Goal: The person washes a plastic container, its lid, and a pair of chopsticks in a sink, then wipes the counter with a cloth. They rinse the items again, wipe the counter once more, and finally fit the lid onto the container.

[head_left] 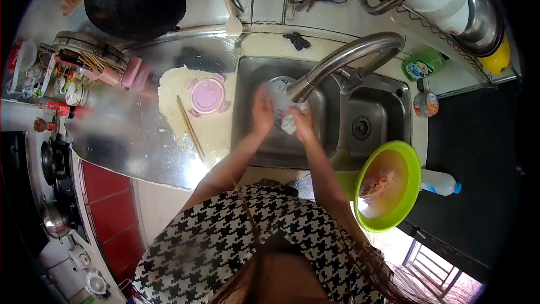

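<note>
Clear container (279,92) sits between both hands inside the sink (243,81), left hand (262,115) curled against one side, right hand (303,124) gripping what looks like a white cloth (288,125) at the other; exact fingertip contact is blurred. A pink lid (207,95) lies left of the sink; the tap (332,65) arches over it from behind. If wet, smooth walls could slip from a loose grip; a hasty lift could strike the tap.

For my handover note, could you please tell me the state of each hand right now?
Left hand: holding a clear container by its side.
Right hand: holding a crumpled white cloth.
</note>
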The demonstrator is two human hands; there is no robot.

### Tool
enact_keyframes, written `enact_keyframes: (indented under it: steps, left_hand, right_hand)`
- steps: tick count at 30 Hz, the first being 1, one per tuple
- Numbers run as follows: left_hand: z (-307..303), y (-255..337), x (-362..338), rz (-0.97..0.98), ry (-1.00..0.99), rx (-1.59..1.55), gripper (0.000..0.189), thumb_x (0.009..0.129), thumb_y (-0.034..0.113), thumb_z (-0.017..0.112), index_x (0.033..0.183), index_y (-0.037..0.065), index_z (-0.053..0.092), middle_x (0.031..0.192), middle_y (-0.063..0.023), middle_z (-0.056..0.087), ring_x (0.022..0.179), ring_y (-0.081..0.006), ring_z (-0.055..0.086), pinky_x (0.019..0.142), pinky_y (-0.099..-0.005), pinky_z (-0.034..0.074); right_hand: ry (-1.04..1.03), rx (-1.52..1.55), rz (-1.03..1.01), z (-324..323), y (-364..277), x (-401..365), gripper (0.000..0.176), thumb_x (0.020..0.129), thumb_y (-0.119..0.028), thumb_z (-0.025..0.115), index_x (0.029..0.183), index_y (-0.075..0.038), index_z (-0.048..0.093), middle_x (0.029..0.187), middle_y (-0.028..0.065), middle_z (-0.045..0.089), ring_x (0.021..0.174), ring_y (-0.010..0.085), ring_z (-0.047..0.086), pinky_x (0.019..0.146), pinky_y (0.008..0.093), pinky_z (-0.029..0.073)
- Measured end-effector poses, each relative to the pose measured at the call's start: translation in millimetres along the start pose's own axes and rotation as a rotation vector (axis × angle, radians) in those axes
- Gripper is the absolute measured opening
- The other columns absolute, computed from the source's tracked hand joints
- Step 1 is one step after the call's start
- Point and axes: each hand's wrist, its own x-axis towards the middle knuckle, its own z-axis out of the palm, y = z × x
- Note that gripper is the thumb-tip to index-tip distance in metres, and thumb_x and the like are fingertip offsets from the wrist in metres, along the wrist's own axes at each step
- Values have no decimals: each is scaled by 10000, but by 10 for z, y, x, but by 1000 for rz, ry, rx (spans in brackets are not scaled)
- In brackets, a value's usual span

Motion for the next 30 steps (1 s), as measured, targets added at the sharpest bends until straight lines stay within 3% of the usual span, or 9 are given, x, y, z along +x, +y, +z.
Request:
enact_keyframes:
  steps: [4,6,10,13,15,19,21,25,30]
  left_hand:
    - [-32,644,-129,329,85,729,528,830,88,522,1307,37,301,1285,-189,400,1231,-302,359,1009,-533,211]
    - [-149,792,-174,613,-401,1055,468,786,127,574,1227,64,432,1238,-163,460,1248,-293,328,992,-620,136]
    - [-264,495,-95,718,-623,1145,301,776,168,590,1066,88,564,1135,-91,547,1172,-274,422,956,-673,121]
    - [-203,387,-13,501,-664,1016,143,807,149,577,934,91,610,964,-46,607,987,-229,546,951,-559,282]
    - [-91,203,65,-88,-479,293,121,851,118,534,939,64,599,840,-22,616,781,-149,573,820,-368,432]
    - [61,107,60,-136,-372,-151,115,866,94,508,925,44,593,772,0,605,735,-94,546,651,-238,447]
    - [66,237,37,-552,-382,-201,170,867,98,486,986,39,591,897,-34,615,791,-135,571,669,-280,465]
    - [44,235,14,-614,-468,-124,180,866,84,464,994,37,582,887,-45,610,733,-115,555,622,-248,449]
    - [85,227,-28,-516,-375,-279,224,899,212,485,996,33,577,866,-34,611,638,-59,502,538,-196,404]
  right_hand:
    - [140,-130,37,-161,67,214,419,742,-79,557,1151,-31,479,1016,108,599,875,209,593,766,335,463]
    - [162,-251,-4,-284,116,318,378,726,-90,560,1096,-23,525,978,118,617,851,203,604,745,328,469]
    - [195,-723,-95,-369,104,508,382,716,-178,601,1069,-42,545,910,156,632,857,257,615,756,356,466]
    - [213,-775,-81,-41,-544,221,406,725,-255,607,1071,-51,548,950,168,618,907,302,594,787,376,453]
    - [191,-734,26,186,-708,31,425,730,-302,608,1068,-50,552,1011,171,601,959,317,572,812,378,441]
    - [237,-1233,-537,374,-365,-130,388,793,-324,533,1144,-160,545,1211,156,484,1137,353,415,887,456,363]
    - [234,-1283,-639,460,-284,-212,381,812,-292,499,1191,-266,527,1237,142,456,1181,407,318,904,550,294]
    - [272,-1618,-793,322,-418,31,347,809,-283,499,1149,-241,558,1136,137,534,1111,354,435,884,481,357]
    - [10,-1301,-474,68,-479,554,299,868,-324,485,1064,-119,578,921,107,640,848,224,608,719,292,470]
